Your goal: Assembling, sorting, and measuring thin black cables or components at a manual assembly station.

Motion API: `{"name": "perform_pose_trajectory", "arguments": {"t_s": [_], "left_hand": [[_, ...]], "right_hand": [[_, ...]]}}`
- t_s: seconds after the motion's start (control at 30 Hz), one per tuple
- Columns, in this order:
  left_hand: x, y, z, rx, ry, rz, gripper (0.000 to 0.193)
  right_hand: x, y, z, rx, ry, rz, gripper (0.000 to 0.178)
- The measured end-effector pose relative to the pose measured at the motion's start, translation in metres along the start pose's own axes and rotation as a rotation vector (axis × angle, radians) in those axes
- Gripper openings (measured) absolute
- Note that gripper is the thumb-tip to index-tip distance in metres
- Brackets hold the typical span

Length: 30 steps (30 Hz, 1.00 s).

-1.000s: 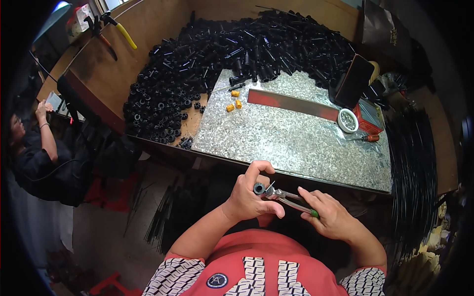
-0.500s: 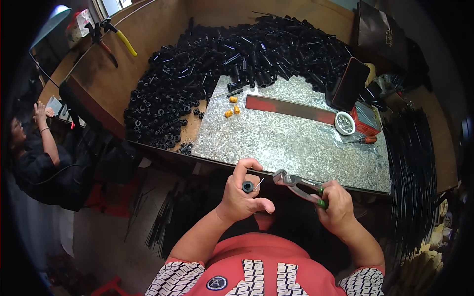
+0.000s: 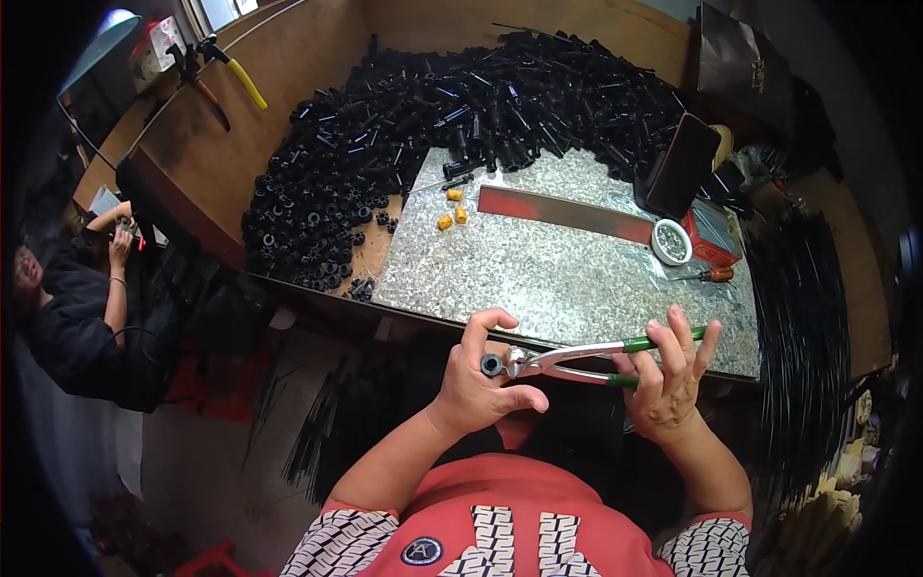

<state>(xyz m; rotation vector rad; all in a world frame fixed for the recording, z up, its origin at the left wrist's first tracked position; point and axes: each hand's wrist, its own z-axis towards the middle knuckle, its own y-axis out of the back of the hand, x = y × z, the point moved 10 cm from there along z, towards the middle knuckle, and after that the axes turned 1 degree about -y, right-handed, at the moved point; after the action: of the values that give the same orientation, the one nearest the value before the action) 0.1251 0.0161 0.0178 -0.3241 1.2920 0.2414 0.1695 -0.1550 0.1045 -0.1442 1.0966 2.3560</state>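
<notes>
Fingers (image 3: 671, 358) hold metal pincers (image 3: 549, 363) (right hand (image 3: 665, 402)) and a round tube (image 3: 487, 372) (left hand (image 3: 469, 389)), silvery bits (image 3: 672, 240) filling a bowl (image 3: 656, 244) near the tabletop (image 3: 567, 274)'s right edge.

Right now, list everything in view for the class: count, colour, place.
Slab: one, speckled grey, centre
Piled parts: uncountable, black, slab's back and left
Small pieces: three, yellow, slab's left
Flat bar: one, grey-red, slab
Bowl: one, white, slab's right
Box: one, red, beside bowl
Screwdriver: one, orange-handled, slab's right
Phone: one, dark, behind bowl
Rods: many, black, right of slab
Hung tools: two, yellow and red handles, upper left
Bag: one, dark, back right
Co-worker: one, dark-clothed, left
Pincers: one, green-handled, front centre
Tube: one, black, front centre
Left hand: one, bare, holding tube
Right hand: one, bare, holding pincers
</notes>
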Motion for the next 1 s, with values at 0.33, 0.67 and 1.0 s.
{"name": "perform_pose_trajectory", "arguments": {"t_s": [0.33, 0.67, 1.0], "left_hand": [[-0.002, 0.006, -0.002, -0.036, -0.09, 0.126, 0.077], [-0.009, 0.025, 0.0, -0.151, -0.091, -0.056, 0.062], [-0.009, 0.011, -0.002, -0.025, -0.094, 0.107, 0.077]], "right_hand": [[0.003, -0.012, 0.003, 0.19, -0.079, 0.363, 0.036], [0.006, -0.035, -0.013, 0.35, -0.16, 0.507, 0.037], [-0.009, -0.008, -0.001, 0.135, -0.098, 0.173, 0.043]]}}
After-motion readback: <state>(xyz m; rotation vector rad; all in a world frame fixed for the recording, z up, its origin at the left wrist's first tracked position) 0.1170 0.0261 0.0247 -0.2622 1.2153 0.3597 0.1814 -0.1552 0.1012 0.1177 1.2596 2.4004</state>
